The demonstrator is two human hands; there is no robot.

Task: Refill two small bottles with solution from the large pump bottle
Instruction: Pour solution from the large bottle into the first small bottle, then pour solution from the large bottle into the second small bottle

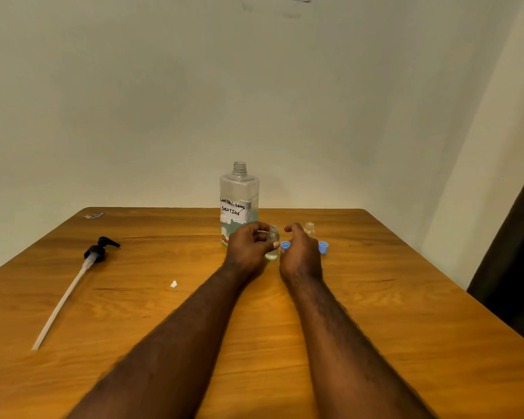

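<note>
The large clear bottle [239,204], labelled "contact lens solution", stands uncapped at the table's far middle with a little liquid in its base. Its black pump with a long tube [73,279] lies far to the left. My left hand [248,247] holds a small clear bottle [272,247], open at the neck and upright on the table. My right hand [300,255] rests just right of it, fingers loosely curled, thumb raised, holding nothing I can see. A blue cap [285,245] sits between the hands. A second small bottle [309,228] stands behind my right hand, a second blue cap [323,247] beside it.
The wooden table [406,297] stands against a pale wall. A small white scrap [173,284] lies left of my left forearm. A bit of wrapper [93,215] lies at the far left corner. A dark curtain [515,252] hangs at the right.
</note>
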